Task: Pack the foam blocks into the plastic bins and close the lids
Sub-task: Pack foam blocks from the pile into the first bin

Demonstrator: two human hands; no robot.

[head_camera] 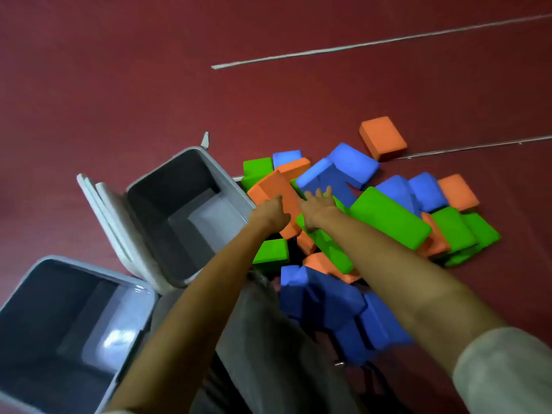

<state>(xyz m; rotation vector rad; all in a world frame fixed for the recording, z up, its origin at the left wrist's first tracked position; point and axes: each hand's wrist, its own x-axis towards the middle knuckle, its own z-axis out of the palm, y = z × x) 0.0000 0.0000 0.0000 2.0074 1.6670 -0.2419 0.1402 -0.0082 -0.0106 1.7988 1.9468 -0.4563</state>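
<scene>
- Left hand (270, 212): fingers curled round orange block (276, 191) atop pile (388, 216) on floor (149, 85).
- Right hand (318, 207): fingers straight, slightly spread, tips at blue block (321, 179).
- Just left of fingers: open bin (167, 180); lids (110, 222) and second bin (59, 282) further left.
- Beyond fingers: stray orange block (382, 137), one, apart.

Left hand (270, 213) grips orange block (273, 186), right hand (318, 209) beside

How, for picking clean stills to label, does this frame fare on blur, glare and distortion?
Head view: the nearest blue blocks are smeared with blur; the near bin has a white glare patch inside; the wide lens slightly bows the floor lines; the left hand gripping the orange block and the open right hand look fairly sharp.
</scene>
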